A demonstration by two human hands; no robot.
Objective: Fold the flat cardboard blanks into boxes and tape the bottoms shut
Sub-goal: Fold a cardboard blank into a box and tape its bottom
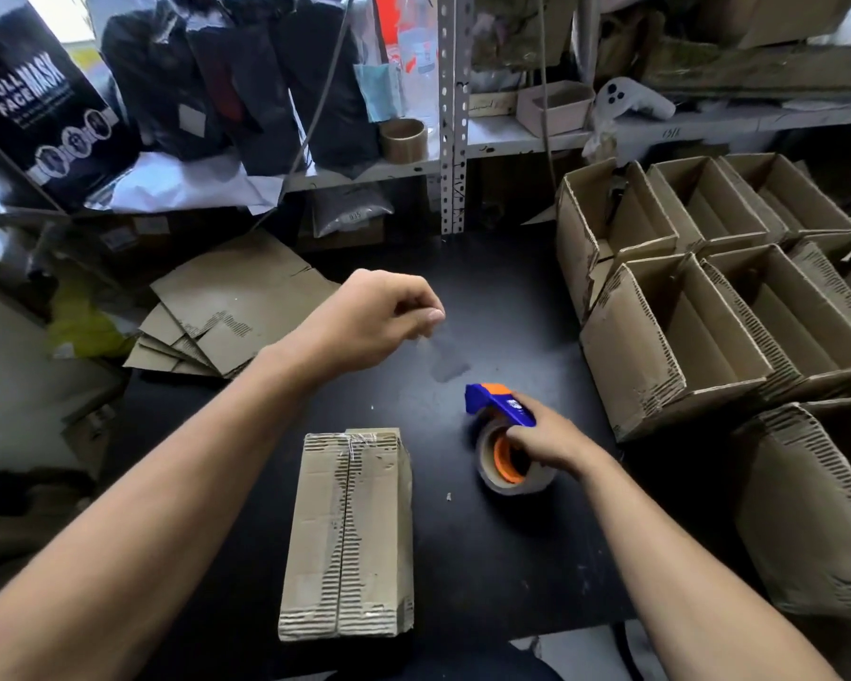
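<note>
The right hand (pixel 546 437) grips a tape dispenser (pixel 504 437) — fingers curled through the orange core of the clear tape roll, the blue and orange cutter head pointing away from the wrist. The roll rests on the black table (pixel 502 557) under the hand.

The left hand (pixel 369 319) hangs above the table, forward of the right hand and to its left. Its fingers are drawn in and the thumb meets the fingertips in a pinch on the end of a strip of clear tape (pixel 440 353). The strip slants down from the pinch toward the dispenser; it is see-through and blurred, so where it joins the roll cannot be made out.

Just left of the right hand, nearer the body than the left hand, a folded box (pixel 350 533) lies on the table with its closed flaps up — a band of clear tape wraps over its far end, along the seam.

Beyond the left forearm, to the outer side of the left hand, a fanned stack of flat cardboard blanks (pixel 232 312) sits at the table's far left edge. To the outer side of the right hand, finished open boxes (pixel 708 312) stand packed side by side in rows. Past both hands, metal shelving (pixel 450 115) holds dark packages and an empty tape core.
</note>
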